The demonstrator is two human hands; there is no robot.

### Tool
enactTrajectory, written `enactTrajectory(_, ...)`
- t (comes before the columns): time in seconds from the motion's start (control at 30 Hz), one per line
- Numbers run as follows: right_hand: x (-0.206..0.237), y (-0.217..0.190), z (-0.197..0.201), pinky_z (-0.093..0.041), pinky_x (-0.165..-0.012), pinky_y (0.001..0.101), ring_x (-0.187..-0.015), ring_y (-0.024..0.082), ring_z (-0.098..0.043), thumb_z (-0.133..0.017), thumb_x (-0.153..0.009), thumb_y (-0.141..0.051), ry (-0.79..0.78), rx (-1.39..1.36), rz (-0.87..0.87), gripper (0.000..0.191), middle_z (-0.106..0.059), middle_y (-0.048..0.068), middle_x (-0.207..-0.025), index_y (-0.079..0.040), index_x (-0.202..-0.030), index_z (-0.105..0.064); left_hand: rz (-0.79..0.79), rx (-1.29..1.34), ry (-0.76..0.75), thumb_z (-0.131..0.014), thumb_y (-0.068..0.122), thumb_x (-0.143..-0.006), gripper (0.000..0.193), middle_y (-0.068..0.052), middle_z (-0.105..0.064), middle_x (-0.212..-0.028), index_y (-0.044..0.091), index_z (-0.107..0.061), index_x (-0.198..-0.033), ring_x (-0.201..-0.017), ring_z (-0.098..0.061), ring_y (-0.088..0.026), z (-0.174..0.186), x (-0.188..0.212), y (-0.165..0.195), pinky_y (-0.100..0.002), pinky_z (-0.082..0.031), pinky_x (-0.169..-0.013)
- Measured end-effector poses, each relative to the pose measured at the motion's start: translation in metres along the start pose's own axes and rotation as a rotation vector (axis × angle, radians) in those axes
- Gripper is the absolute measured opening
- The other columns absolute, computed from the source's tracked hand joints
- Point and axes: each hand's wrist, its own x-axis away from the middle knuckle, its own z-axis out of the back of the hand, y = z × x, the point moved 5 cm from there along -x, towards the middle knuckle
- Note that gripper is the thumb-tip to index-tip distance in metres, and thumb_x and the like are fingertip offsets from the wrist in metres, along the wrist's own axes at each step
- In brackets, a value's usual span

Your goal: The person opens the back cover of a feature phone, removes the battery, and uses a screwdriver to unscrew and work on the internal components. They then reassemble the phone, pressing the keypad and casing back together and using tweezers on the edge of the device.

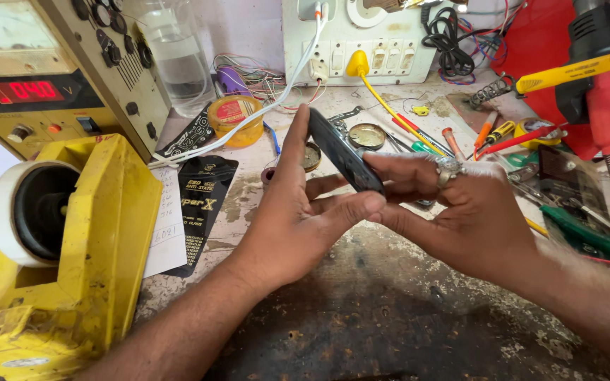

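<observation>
- Workbench, worn and stained dark, fills the lower middle of the view; both forearms come in over it from the bottom corners and meet above its centre.
- Tape dispenser, yellow and bulky with a white roll on its hub, stands at the bench's left edge, well apart from the hands.
- Power supply, a beige box with a red lit readout and black knobs, sits behind the dispenser at the bench's far left.
- Hot-air tool, red and black with a ribbed metal hose, rises at the bench's far right.
- Socket board, white, stands against the wall at the back of the bench, with a yellow plug and a white cable in it.
- Left hand is raised above the bench's middle, palm turned inward, thumb upright along the phone's near edge and fingers curled beneath it, pinching the phone.
- Right hand reaches in from the right, knuckles up, a ring on one finger, its fingertips pressed on the phone's lower end where they meet the left fingers.
- Phone, dark and slim, is held edge-on and tilted between both hands, clear of the bench.
- Screwdrivers, with orange, red and yellow handles, lie scattered behind the right hand.
- Flux tin, round and amber, sits behind the left hand.
</observation>
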Motion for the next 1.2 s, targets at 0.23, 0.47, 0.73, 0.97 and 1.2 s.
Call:
enactTrajectory(0.23,-0.005,0.008,-0.002,-0.061,-0.092,0.0265,-0.109,0.011,-0.074,-0.069,-0.094,-0.012,-0.18,-0.299,0.182,0.034,-0.069,0.005,-0.137,-0.001,-0.125,-0.068,-0.091,0.048,-0.033,-0.082,0.007,-0.082,0.127,-0.019,-0.023,-0.167,0.018,0.015,-0.163,-0.136,-0.057,-0.03,0.006,-0.001,0.001,-0.042,-0.056,-0.1)
enactTrajectory(0.47,-0.005,0.024,-0.001,-0.062,-0.086,0.0269,-0.098,0.011,-0.078,-0.073,-0.087,-0.01,-0.19,-0.198,0.045,0.03,-0.078,0.003,-0.119,-0.001,-0.116,-0.073,-0.136,-0.044,-0.105,-0.087,0.003,-0.077,0.132,-0.015,-0.009,-0.174,0.022,0.01,-0.165,-0.139,-0.055,-0.03,0.007,0.001,0.001,-0.044,-0.053,-0.105)
enactTrajectory(0.73,-0.01,0.025,-0.008,-0.064,-0.087,0.0279,-0.093,0.011,-0.081,-0.076,-0.082,-0.014,-0.249,-0.168,-0.111,0.037,-0.079,0.007,-0.103,-0.006,-0.117,-0.072,-0.11,-0.091,-0.167,-0.087,-0.004,-0.074,0.133,-0.008,-0.009,-0.175,0.026,0.005,-0.165,-0.139,-0.054,-0.028,0.007,0.001,-0.007,-0.043,-0.056,-0.101)
enactTrajectory(0.97,-0.011,0.023,-0.022,-0.062,-0.092,0.0317,-0.107,0.013,-0.075,-0.07,-0.088,-0.006,-0.351,-0.427,-0.111,0.059,-0.073,0.009,-0.129,-0.007,-0.143,-0.049,-0.123,-0.051,-0.184,-0.081,-0.011,-0.073,0.129,-0.008,-0.003,-0.176,0.026,0.001,-0.165,-0.136,-0.056,-0.026,0.006,0.0,-0.014,-0.04,-0.062,-0.098)
enactTrajectory(1.2,-0.012,0.02,-0.024,-0.06,-0.1,0.0333,-0.118,0.015,-0.071,-0.065,-0.096,-0.006,-0.391,-0.421,-0.018,0.063,-0.063,0.01,-0.151,-0.007,-0.156,-0.042,-0.059,-0.044,-0.167,-0.083,-0.009,-0.071,0.13,-0.007,-0.004,-0.175,0.027,0.001,-0.164,-0.129,-0.059,-0.025,0.008,-0.002,-0.017,-0.038,-0.065,-0.094)
